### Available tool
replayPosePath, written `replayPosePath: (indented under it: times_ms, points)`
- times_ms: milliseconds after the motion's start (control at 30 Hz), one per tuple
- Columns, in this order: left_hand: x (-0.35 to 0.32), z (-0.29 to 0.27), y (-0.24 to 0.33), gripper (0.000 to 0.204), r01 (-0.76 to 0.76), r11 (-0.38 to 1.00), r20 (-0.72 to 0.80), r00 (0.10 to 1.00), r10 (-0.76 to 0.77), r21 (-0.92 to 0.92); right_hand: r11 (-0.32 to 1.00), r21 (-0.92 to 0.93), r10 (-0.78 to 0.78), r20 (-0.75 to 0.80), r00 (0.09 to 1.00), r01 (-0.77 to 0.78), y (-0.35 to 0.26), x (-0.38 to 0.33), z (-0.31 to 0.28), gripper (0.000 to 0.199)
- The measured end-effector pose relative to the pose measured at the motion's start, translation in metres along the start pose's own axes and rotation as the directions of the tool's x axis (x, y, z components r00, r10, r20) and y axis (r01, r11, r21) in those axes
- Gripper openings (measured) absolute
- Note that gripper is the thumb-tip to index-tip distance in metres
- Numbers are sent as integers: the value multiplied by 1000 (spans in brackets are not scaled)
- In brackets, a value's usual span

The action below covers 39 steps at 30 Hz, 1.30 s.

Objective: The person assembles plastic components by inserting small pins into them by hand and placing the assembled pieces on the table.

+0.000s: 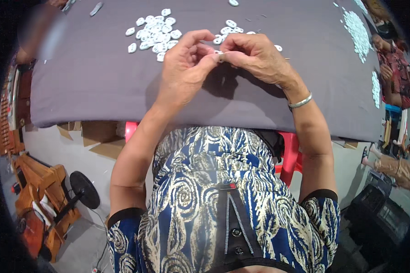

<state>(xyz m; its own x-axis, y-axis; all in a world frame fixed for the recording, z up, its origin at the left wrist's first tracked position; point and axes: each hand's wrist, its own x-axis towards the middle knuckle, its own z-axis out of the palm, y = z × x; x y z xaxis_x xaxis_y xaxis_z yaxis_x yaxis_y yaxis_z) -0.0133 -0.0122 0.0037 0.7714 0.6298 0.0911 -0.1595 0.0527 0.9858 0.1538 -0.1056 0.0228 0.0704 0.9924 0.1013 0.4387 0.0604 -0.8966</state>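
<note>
Blue-and-cream patterned garment (pixel 184 198), worn, foremost. Left hand (pixel 184 63) and right hand (pixel 257 57): fingertips pinched on one small white piece (pixel 218 53), above grey-covered worktop (pixel 95 86). Loose white pieces (pixel 156 34), clustered beyond both hands.

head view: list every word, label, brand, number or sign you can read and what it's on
No text is readable.
White pieces on the gray cloth: dark marks, too small to tell whether they are writing.
Small piece between left hand and right hand: partly covered, nothing legible.
Red patch on the clothing: too small to read.
</note>
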Motion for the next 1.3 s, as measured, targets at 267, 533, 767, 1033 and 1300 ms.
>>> replayPosePath:
  times_ms: [267,533,767,1033,1300]
  points:
    - [1,-1,2,32,-24,997,-65,998,19,-73,993,-108,3,-379,925,-48,16,-18,-78,12]
    - [-1,3,0,31,11,999,-62,998,-13,-43,892,-375,207,-156,966,-252,23,-27,-88,12]
    - [-1,1,-2,30,-6,1000,-75,997,6,2,894,-380,117,-310,944,-236,28,-16,-71,13]
    - [-2,1,-2,30,2,1000,-77,997,-1,5,845,-496,36,-323,946,-201,34,-7,-53,12]
    - [-5,4,-2,31,3,1000,-71,997,-4,-27,862,-428,142,-308,941,-270,25,-7,-52,11]
